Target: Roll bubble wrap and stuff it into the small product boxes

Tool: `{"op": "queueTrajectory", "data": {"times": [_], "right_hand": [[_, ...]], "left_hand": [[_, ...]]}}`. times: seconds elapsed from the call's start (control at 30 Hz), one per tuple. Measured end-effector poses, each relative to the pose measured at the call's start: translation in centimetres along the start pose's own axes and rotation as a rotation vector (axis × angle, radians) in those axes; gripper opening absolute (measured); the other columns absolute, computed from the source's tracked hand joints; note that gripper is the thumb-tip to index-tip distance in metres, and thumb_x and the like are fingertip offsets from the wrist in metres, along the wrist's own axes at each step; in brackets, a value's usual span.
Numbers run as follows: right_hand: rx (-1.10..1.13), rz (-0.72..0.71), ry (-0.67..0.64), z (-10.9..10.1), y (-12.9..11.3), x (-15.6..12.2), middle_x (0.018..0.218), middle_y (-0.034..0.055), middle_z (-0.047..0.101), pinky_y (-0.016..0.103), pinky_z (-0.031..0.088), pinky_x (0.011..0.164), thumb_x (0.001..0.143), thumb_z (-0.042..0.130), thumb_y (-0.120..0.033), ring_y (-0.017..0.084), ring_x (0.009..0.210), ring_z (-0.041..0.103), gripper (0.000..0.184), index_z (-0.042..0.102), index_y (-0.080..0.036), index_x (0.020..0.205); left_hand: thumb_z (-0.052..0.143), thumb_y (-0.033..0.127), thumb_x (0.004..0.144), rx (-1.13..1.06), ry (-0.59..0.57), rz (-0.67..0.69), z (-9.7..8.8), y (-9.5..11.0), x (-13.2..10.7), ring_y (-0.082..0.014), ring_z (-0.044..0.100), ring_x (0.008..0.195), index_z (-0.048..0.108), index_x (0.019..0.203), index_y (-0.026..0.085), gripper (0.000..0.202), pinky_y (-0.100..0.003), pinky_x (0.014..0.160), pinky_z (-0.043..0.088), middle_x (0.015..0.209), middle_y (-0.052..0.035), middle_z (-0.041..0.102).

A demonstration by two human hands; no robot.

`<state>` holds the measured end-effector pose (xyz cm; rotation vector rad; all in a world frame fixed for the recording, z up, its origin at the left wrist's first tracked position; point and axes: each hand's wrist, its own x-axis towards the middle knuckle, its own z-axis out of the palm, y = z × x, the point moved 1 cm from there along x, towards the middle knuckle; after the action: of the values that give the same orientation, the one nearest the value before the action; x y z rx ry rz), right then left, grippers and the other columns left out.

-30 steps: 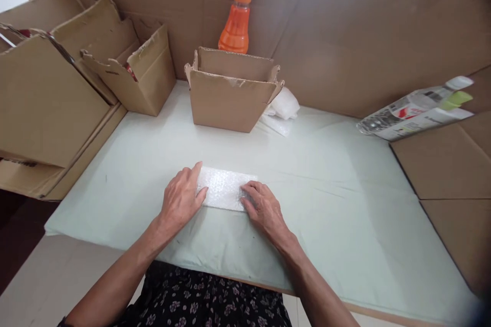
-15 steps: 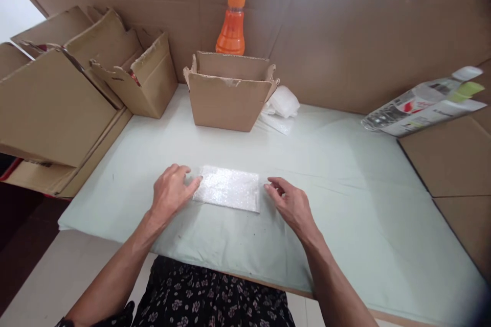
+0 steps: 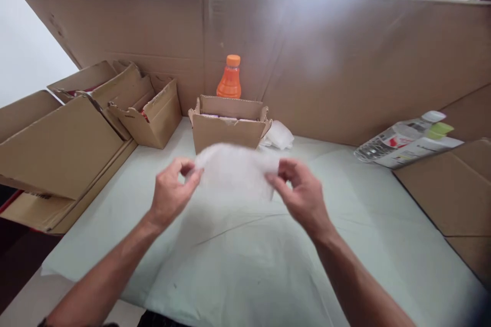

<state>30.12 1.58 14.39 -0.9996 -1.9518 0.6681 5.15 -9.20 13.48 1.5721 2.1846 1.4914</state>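
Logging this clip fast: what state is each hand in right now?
Left hand: closed, holding the left end of the whitish sheet, which is motion-blurred.
Right hand: closed, holding the sheet's right end.

An orange-capped bottle (image 3: 229, 83) stands before a brown cardboard panel (image 3: 353, 66).

Passage runs over the tabletop (image 3: 368, 230) between the forearms (image 3: 111, 260) and to the right. A blurred white sheet (image 3: 233, 171) blocks the middle before a carton (image 3: 226, 134); boxes (image 3: 76, 143) crowd the left, a cardboard wall (image 3: 345, 66) bounds the far side, a tilted bottle (image 3: 401, 136) obstructs far right.
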Motion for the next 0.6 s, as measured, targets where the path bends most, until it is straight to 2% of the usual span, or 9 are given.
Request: {"op": "queueTrajectory", "data": {"times": [0.07,0.13,0.2,0.27,0.33,0.4,0.5,0.6], "right_hand": [[-0.009,-0.118,0.107,-0.5,-1.7,6.0,0.088,0.0011,0.066,0.029,0.050,0.070,0.088,0.063,-0.037,0.015,0.072,0.060,0.031,0.057,-0.022,0.114],[-0.093,-0.196,0.130,-0.2,-2.6,11.8,0.091,0.0013,0.067,0.030,0.049,0.072,0.088,0.060,-0.033,0.015,0.075,0.060,0.034,0.057,-0.020,0.120],[-0.261,-0.186,0.028,0.7,-2.6,16.6,0.091,0.0015,0.068,0.029,0.047,0.072,0.085,0.059,-0.026,0.015,0.078,0.060,0.033,0.060,-0.018,0.118],[-0.493,-0.125,-0.201,2.0,-2.1,19.9,0.091,0.0023,0.069,0.027,0.044,0.070,0.080,0.061,-0.020,0.016,0.079,0.060,0.028,0.065,-0.017,0.108],[-0.713,-0.099,-0.439,3.3,-1.5,21.7,0.088,0.0035,0.070,0.026,0.041,0.066,0.077,0.063,-0.017,0.016,0.077,0.060,0.020,0.069,-0.017,0.096],[-0.862,-0.140,-0.586,4.4,-1.2,22.5,0.083,0.0052,0.071,0.025,0.038,0.061,0.075,0.063,-0.014,0.016,0.074,0.061,0.015,0.070,-0.017,0.088],[-0.980,-0.172,-0.680,5.9,-0.8,23.1,0.076,0.0077,0.070,0.026,0.039,0.058,0.073,0.064,-0.010,0.018,0.071,0.064,0.014,0.070,-0.017,0.083],[-1.021,-0.108,-0.759,6.6,-0.3,23.5,0.076,0.0101,0.071,0.029,0.045,0.062,0.069,0.068,-0.008,0.023,0.075,0.068,0.014,0.072,-0.016,0.080]], "left_hand": [[0.061,0.034,0.085,0.025,0.121,0.142,-0.4,1.8,5.7,-0.0139,0.058,0.074,0.059,0.084,0.021,0.013,-0.027,0.077,0.049,0.080,0.0006,0.064],[0.059,0.031,0.085,0.083,0.122,0.215,0.2,2.7,11.3,-0.0148,0.059,0.080,0.059,0.090,0.021,0.011,-0.028,0.081,0.048,0.088,-0.0012,0.066],[0.058,0.023,0.083,0.202,-0.025,0.193,1.4,2.8,16.1,-0.0169,0.060,0.083,0.060,0.097,0.020,0.014,-0.031,0.082,0.048,0.090,-0.0026,0.066],[0.059,0.015,0.078,0.367,-0.247,0.114,3.0,2.1,19.6,-0.0211,0.062,0.086,0.061,0.103,0.020,0.026,-0.034,0.082,0.047,0.090,-0.0041,0.067],[0.062,0.011,0.071,0.534,-0.438,0.045,4.5,1.4,21.9,-0.0264,0.064,0.092,0.063,0.104,0.021,0.035,-0.037,0.083,0.048,0.093,-0.0060,0.069],[0.064,0.010,0.067,0.667,-0.540,0.041,5.9,1.1,23.3,-0.0301,0.066,0.096,0.065,0.101,0.022,0.037,-0.038,0.084,0.048,0.096,-0.0073,0.070],[0.064,0.010,0.066,0.806,-0.604,0.129,7.4,1.6,23.9,-0.0298,0.067,0.096,0.068,0.099,0.023,0.035,-0.036,0.081,0.049,0.096,-0.0073,0.071],[0.067,0.014,0.065,0.895,-0.735,0.180,8.0,2.2,23.5,-0.0281,0.068,0.091,0.071,0.088,0.022,0.025,-0.034,0.079,0.049,0.090,-0.0078,0.072]]}}
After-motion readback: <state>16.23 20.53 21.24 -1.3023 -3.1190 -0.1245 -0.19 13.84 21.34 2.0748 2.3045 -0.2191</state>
